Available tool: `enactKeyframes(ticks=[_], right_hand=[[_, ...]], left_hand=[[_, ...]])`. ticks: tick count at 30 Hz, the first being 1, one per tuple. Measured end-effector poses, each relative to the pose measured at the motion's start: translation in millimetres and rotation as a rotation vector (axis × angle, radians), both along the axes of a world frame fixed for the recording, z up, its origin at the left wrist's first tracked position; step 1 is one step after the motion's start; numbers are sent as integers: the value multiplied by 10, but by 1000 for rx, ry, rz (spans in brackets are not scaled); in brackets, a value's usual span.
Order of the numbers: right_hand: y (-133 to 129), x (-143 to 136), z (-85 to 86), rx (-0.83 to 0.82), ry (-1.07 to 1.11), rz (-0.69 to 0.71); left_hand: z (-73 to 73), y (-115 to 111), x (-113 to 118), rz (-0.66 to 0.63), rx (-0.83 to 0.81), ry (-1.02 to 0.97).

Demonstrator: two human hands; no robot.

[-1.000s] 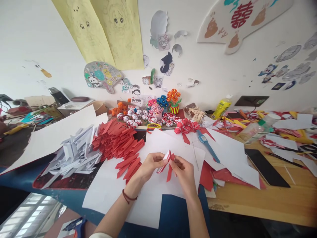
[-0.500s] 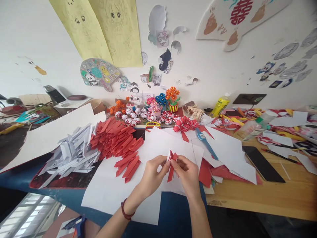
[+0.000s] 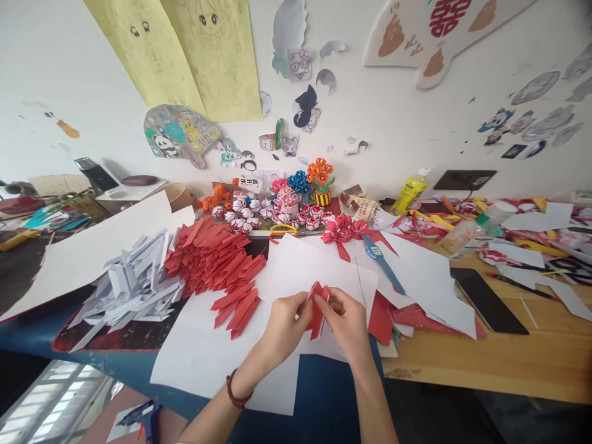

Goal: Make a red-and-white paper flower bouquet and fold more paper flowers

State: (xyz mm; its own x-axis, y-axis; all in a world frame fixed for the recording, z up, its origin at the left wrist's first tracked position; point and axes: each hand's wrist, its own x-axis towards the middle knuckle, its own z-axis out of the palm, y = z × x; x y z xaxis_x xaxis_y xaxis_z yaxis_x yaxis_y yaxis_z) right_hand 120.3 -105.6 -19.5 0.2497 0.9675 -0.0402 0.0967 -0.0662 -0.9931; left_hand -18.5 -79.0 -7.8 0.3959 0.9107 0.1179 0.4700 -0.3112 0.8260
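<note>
- Head view: a folded red paper piece (image 3: 318, 311), narrow and pointed with a white underside showing at its top, is held above a smooth white sheet (image 3: 222, 364) at the near edge of the table; it is pinched from both sides.
- The left hand (image 3: 283, 325) is closed on the piece's left edge, thumb and forefinger pressed together on the paper; a dark red cord bracelet (image 3: 234, 391) is worn on that wrist.
- The right hand (image 3: 348, 322) is closed on the piece's right edge, the fingertips (image 3: 329, 300) curled in and gripping the upper fold; the two hands are nearly touching.
- To the left, a heap of like red folded strips (image 3: 215, 262) is seen, flat, creased and sharp-ended; just beside it lies a looser heap of white folded strips (image 3: 134, 283) of the same shape.
- Further back, round red-and-white paper balls (image 3: 259, 213) and bright paper flowers (image 3: 321, 176) are ranged against the wall.
- On the right, a blue-handled knife (image 3: 383, 265) rests on white paper; a glossy black phone (image 3: 488, 300) lies flat on the bare wooden tabletop (image 3: 509, 364), well apart from the hands.
</note>
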Motion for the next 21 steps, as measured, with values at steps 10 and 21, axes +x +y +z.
enactKeyframes(ticks=[10,21], right_hand=[[-42,-72,-2,123,-267,-159],[-100,-77,-17,126,-128,-111]], left_hand=[[-100,-60,50,-56,143,100],[-236,-60,45,-38,673,515]])
